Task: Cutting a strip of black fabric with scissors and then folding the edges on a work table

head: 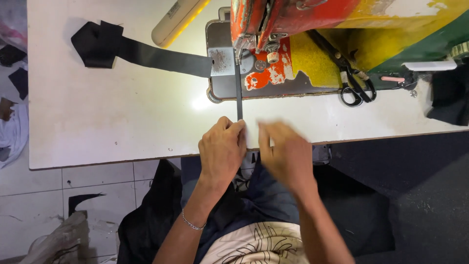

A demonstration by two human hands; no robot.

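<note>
A narrow black fabric strap (pixel 239 95) runs straight from under the presser foot of my worn sewing machine (pixel 312 19), painted red, yellow and green, toward me across the white desk (pixel 112 122), ending at the desk's front edge. My left hand (pixel 222 146) pinches the near end of that strap between thumb and curled fingers, knuckles up. My right hand (pixel 286 151) sits just beside it at the desk edge, blurred, fingers pointing toward the strap; I cannot tell whether it grips anything. A thin silver chain bracelet (pixel 191 224) circles my left wrist. The strap passes over the grey metal needle plate (pixel 222 61) set into the desk. From the plate's left side a wider band of black fabric (pixel 156 56) stretches away and ends in a folded black bundle (pixel 96 43). A cream-coloured cylindrical roll (pixel 176 19) lies at an angle near the far edge. To the right of the needle, black-handled scissors (pixel 354 80) rest on the machine bed. The desk top is smooth, white and a little scuffed, with a bright glare just before the plate. Below it the floor is pale tile (pixel 97 183) on the left, with scraps of cloth, and dark on the right; black fabric (pixel 146 220) drapes over my lap.
</note>
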